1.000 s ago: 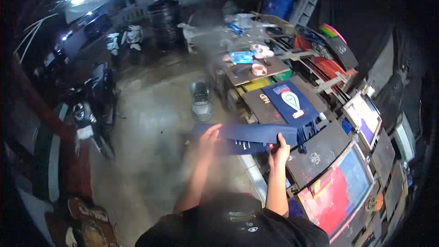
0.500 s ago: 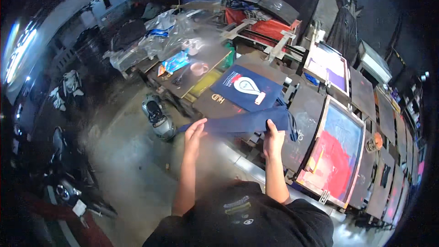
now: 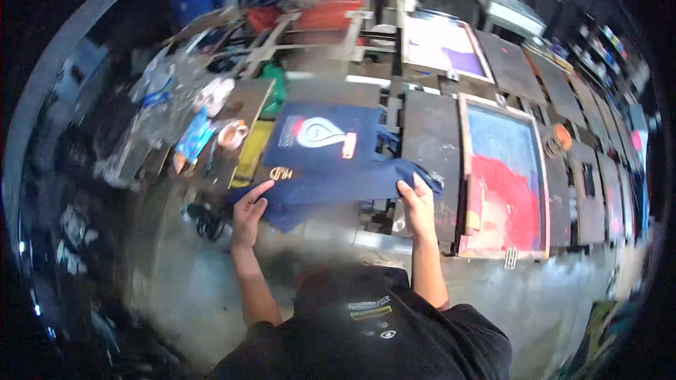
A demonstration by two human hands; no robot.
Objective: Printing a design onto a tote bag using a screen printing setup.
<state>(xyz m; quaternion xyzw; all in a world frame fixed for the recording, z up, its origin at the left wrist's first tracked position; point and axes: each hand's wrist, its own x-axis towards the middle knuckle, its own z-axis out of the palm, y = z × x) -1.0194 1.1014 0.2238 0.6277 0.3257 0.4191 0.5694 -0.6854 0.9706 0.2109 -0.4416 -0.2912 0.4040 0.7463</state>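
Observation:
A navy cloth bag (image 3: 331, 184) is stretched sideways between my two hands, with dark cords bunched at its right end. My left hand (image 3: 250, 214) pinches its left part between thumb and fingers. At the right part, my right hand (image 3: 417, 207) grips it with the thumb on top. Behind the held bag, a second navy cloth bag (image 3: 296, 144) lies flat on a dark printing board (image 3: 331, 93). It bears a white drop-shaped print with red parts. The held bag covers part of its near edge.
Right of the bags stands a framed printing screen (image 3: 503, 204) with red ink. A second screen (image 3: 443, 42) with white and purple lies farther back. A side table to the left holds a pink mug (image 3: 232, 135), a blue packet (image 3: 195, 135) and clear plastic sheeting (image 3: 165, 81).
My view has turned, so the boards and screens sit farther left and straighter. My hands are wider apart, and the held bag is drawn out longer between them.

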